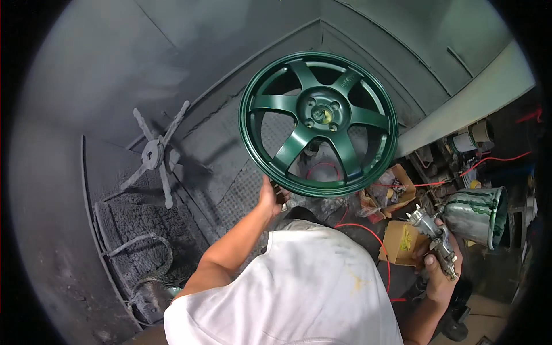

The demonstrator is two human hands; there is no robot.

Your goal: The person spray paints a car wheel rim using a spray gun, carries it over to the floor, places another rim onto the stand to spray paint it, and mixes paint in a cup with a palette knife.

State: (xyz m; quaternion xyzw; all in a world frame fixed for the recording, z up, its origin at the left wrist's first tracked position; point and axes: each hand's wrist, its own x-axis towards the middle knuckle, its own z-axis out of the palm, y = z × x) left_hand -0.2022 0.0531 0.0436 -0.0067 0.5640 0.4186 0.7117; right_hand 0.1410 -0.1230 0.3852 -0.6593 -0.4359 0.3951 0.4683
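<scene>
A glossy dark green spoked car wheel (297, 145) is raised in front of me, face up, with a yellowish patch in its hub. My left hand (271, 199) is at its lower left rim, thumb up and fingers curled under the edge; the fingertips are partly hidden. On the right, my right hand (441, 276) is closed around a metal spray gun (440, 244). A silver cup (472, 214) with green paint runs is attached to the gun and lies tilted to its right, apart from the wheel.
A grey, paint-crusted stand with several arms (152, 154) is at the left, above a rough dark mat (144, 230). Cardboard boxes (397, 241) sit on the right. A red hose (379, 236) curves across the floor. Grey panels (213, 46) wall the far side.
</scene>
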